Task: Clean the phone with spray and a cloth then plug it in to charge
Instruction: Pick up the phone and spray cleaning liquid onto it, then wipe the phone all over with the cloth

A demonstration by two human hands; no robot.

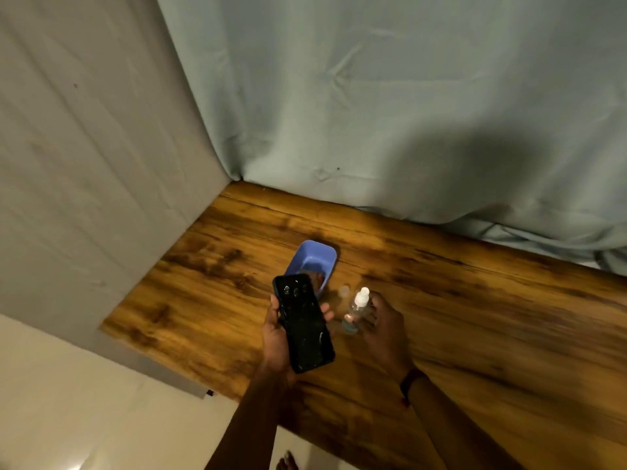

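Observation:
A black phone [303, 323] lies tilted in my left hand [275, 337], back side up, its camera lenses at the top and pale smears across the case. My right hand [381, 329] grips a small clear spray bottle [355, 312] with a white nozzle, held just right of the phone above the wooden table [475, 317]. A small clear cap [343, 291] rests on the table beside the bottle. No cloth or charger is in view.
A blue plastic tub [315, 261] stands on the table just behind the phone. Grey-blue curtain [390, 106] hangs along the table's far edge, a grey one on the left. Pale floor tiles [84, 401] and my foot [286, 463] show at bottom left.

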